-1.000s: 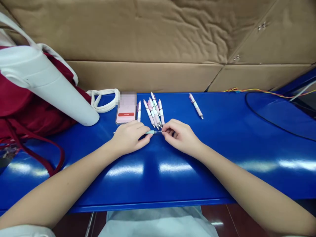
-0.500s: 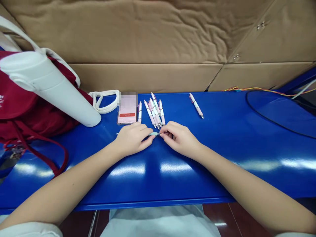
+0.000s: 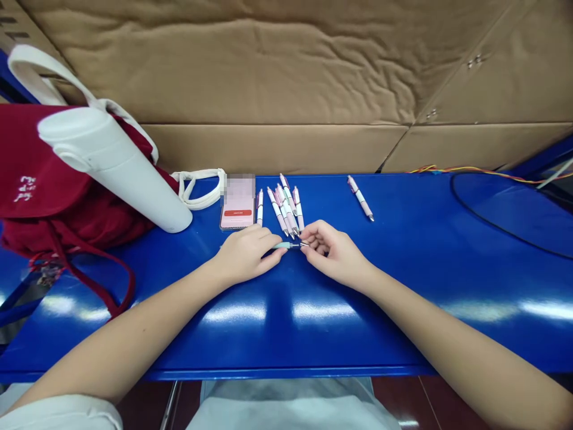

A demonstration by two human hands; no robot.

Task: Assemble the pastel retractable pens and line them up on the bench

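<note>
My right hand [image 3: 335,254] has eased slightly rightwards, baring the metal tip of the pen [image 3: 282,245], which its grip still pinches, while my left hand [image 3: 246,255] stays closed on the barrel, just above the counter [image 3: 425,269] near the spare pens [image 3: 286,203].

Your left hand [image 3: 248,254] covers most of mint pen [image 3: 283,245]; only front section shows. Pen tip pinched in your right hand [image 3: 333,251]; metal part there too small to identify. Phone [image 3: 237,206]: top of screen blurred out. Pink pens [image 3: 286,206] overlap, count unclear. Red bag [image 3: 45,191] cut by left edge, white lettering unreadable. Tabletop [image 3: 403,286] cut off both sides. Black cable [image 3: 452,190] runs out right edge.
</note>
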